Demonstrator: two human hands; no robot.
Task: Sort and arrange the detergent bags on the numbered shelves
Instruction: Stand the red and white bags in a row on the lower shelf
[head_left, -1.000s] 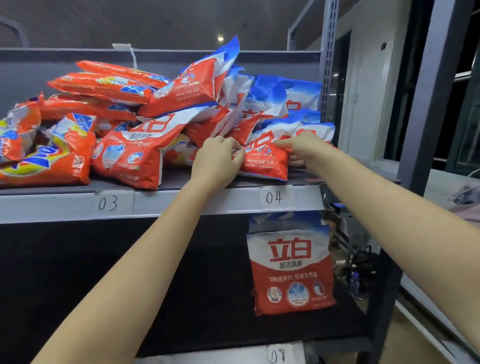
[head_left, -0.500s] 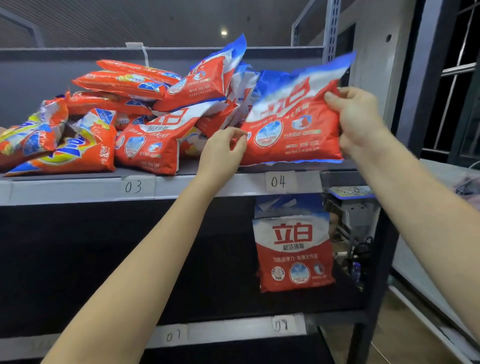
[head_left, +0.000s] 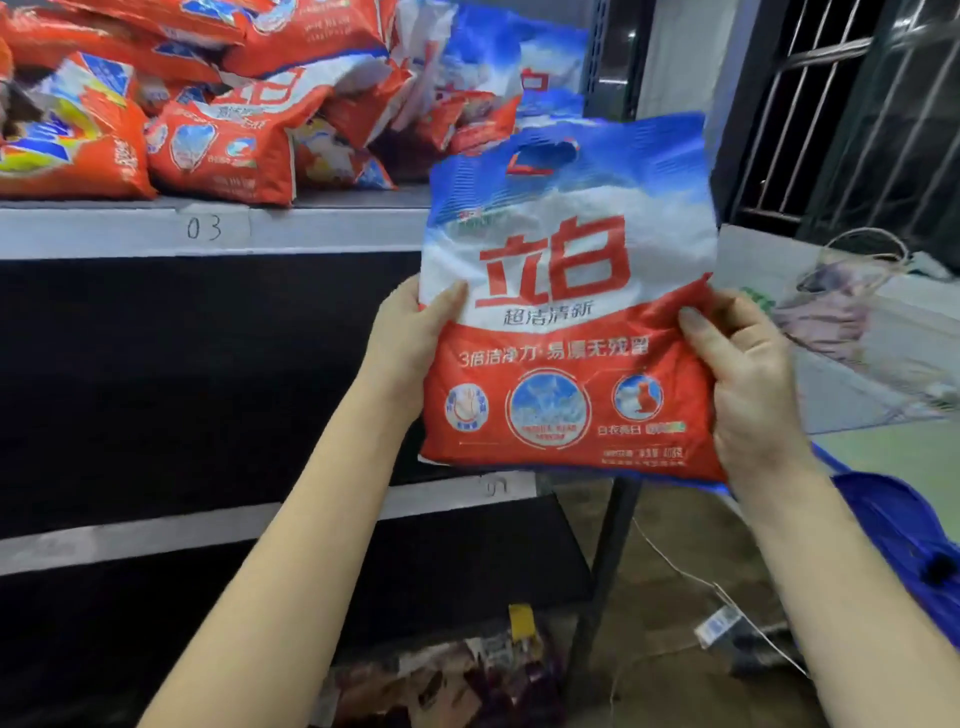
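Detergent bag (head_left: 566, 322) held upright before the shelves, gripped at its edges by left hand (head_left: 410, 338) and right hand (head_left: 748, 374) | top shelf (head_left: 311, 228) marked 03, heaped with bags (head_left: 218, 135) | barred window (head_left: 841, 104) seen at right

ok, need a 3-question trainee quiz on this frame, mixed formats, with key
1. True or false: the held detergent bag is gripped by one hand only.
2. Multiple choice: which label shows on the shelf edge below the pile of bags? A) 01 B) 03 C) 06
3. Fill in: the held bag's cut-out handle is at its ___ edge.

Key:
1. False: the left hand and the right hand each grip a side.
2. B
3. top
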